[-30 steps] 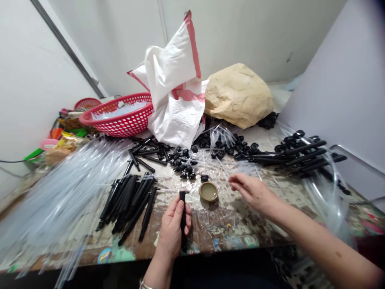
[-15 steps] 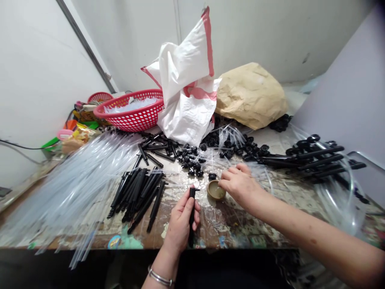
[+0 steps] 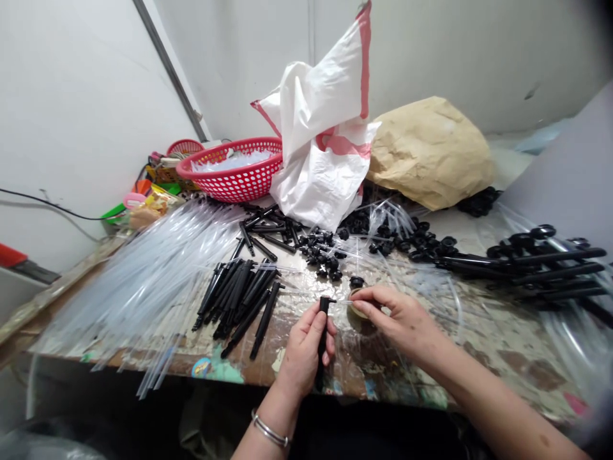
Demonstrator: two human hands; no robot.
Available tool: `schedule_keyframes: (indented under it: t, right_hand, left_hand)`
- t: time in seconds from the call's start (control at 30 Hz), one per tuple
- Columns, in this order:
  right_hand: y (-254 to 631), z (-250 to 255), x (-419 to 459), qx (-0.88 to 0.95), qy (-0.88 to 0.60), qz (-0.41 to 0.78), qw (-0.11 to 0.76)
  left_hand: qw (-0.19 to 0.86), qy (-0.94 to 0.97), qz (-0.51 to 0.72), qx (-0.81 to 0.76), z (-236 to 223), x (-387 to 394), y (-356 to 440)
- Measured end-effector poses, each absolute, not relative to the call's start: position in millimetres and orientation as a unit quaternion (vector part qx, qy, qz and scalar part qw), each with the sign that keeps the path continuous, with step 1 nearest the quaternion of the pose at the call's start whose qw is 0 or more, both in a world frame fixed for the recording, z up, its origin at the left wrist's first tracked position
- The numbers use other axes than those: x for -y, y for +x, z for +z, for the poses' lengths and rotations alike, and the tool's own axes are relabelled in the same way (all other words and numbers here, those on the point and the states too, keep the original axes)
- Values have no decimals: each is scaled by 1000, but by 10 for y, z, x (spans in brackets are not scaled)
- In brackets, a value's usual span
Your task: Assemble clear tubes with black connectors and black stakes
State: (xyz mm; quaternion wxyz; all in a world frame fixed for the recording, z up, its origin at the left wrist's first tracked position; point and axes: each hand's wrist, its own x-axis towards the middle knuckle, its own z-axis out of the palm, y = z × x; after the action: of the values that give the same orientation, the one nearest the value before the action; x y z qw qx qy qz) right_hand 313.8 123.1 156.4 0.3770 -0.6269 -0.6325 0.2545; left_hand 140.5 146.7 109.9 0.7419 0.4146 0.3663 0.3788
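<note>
My left hand [image 3: 306, 348], at lower centre of the frame, is wrapped around a black tube [image 3: 324, 306] held nearly upright, its short side spout [image 3: 332, 300] pointing toward frame right. My right hand [image 3: 395, 316], just right of centre, pinches a thin clear tube [image 3: 343, 302] between thumb and fingertips; this reaches leftward to the spout, though whether the two are joined cannot be told. The black tube is probably light, stiff and smooth, best gripped around its barrel below the spout; the clear tube appears light and pliant, liable to slip or bend, and is best taken close to its end. Partly hidden behind my right fingers is a small bowl [image 3: 357, 317], with a black cap [image 3: 356, 281] just beyond it. Further out on the desk [image 3: 412, 374], a group of black tubes [image 3: 239, 291] lies left of centre, and a broad sheaf of long clear tubes [image 3: 143, 275] fills the left. A red basket [image 3: 234, 185], white sack [image 3: 325, 128] and brown paper bag [image 3: 431, 153] occupy the upper middle.
</note>
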Motion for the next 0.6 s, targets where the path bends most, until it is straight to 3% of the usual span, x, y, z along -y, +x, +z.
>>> schedule_keyframes:
  t: [0.6]
  right_hand:
    - [2983, 1533, -1298, 673, -613, 189, 370]
  left_hand:
    - [762, 370, 392, -359, 1136, -1465, 1371]
